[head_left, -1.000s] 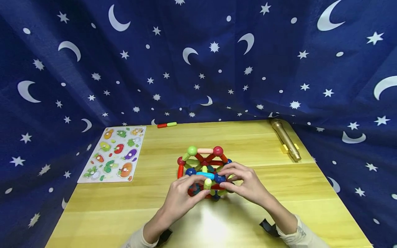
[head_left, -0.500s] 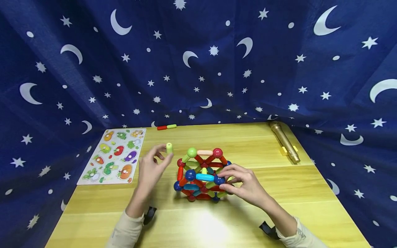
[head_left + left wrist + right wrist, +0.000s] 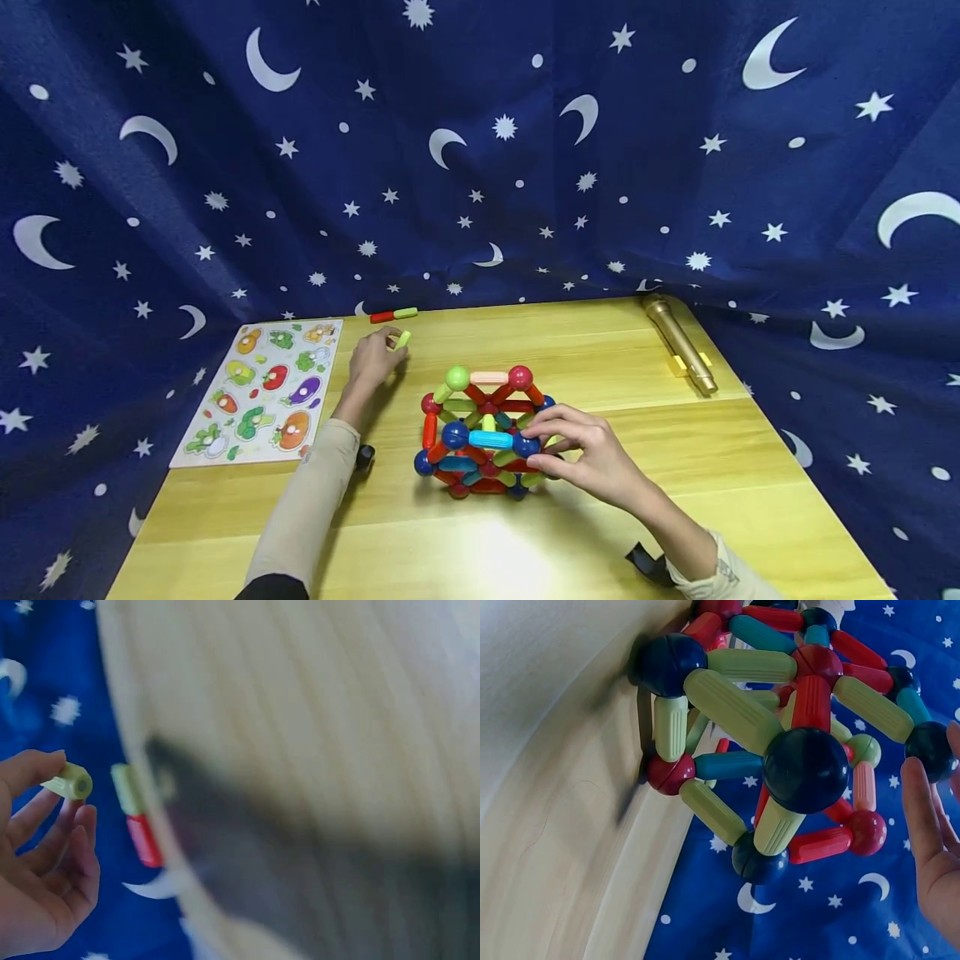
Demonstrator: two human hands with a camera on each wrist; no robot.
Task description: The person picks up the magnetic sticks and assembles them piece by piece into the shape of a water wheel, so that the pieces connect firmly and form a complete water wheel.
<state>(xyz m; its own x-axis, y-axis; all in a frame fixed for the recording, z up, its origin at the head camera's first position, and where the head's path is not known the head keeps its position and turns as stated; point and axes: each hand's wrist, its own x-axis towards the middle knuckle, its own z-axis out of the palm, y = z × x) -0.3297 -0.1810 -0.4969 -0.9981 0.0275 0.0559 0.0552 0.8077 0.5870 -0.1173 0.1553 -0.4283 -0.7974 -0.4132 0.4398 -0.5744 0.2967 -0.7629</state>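
My left hand (image 3: 373,358) pinches a short yellow-green magnetic rod (image 3: 402,340) between thumb and fingers, held above the table left of the build. In the left wrist view the rod (image 3: 73,781) shows a round end with a dark centre. A frame of magnetic rods and balls (image 3: 489,407) stands on the table, in red, green, blue and pink. My right hand (image 3: 592,454) holds the dark blue ball (image 3: 526,444) at the frame's upper front corner. That ball (image 3: 931,750) is also between the fingers in the right wrist view.
A red rod and a green rod (image 3: 393,315) lie end to end at the table's back edge. The vegetable puzzle board (image 3: 258,392) lies at the left. A gold microphone-shaped cylinder (image 3: 682,343) rests on yellow supports at the right. A starry blue curtain (image 3: 480,150) hangs behind.
My left hand has moved from the front of the frame to the back left, carrying the yellow-green rod. My right hand has stayed at the blue ball.
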